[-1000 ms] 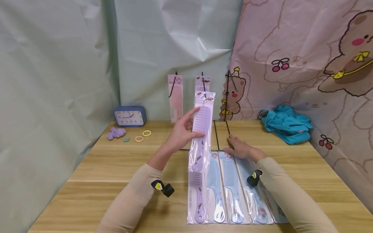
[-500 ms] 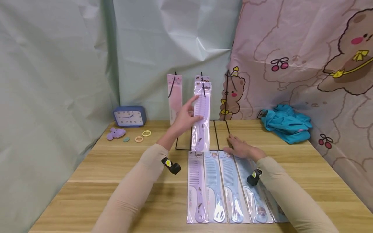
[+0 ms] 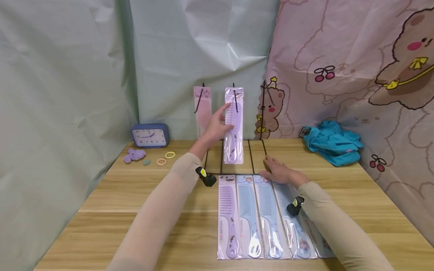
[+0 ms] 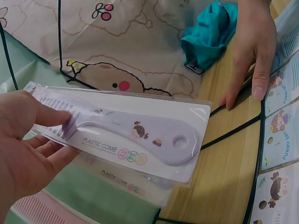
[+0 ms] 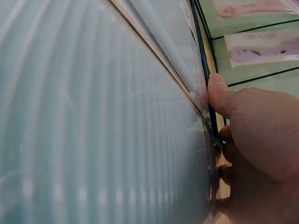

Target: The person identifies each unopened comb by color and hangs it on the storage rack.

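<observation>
Purple plastic comb in clear packaging (image 3: 234,124): light, stiff, slippery film; left hand (image 3: 217,128) fingers pinch its toothed end; right hand (image 3: 279,174) lies flat.

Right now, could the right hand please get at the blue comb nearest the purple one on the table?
Probably yes: the right hand rests flat beside the blue comb, which lies uncovered with nothing between.

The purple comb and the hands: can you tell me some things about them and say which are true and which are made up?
1. The left hand holds the packaged purple comb up at the wire rack. True.
2. The right hand holds a blue comb in the air. False: it lies flat on the table by the rack's base.
3. A pink comb hangs on the rack. True.
4. The clock is red. False: it is blue.
</observation>
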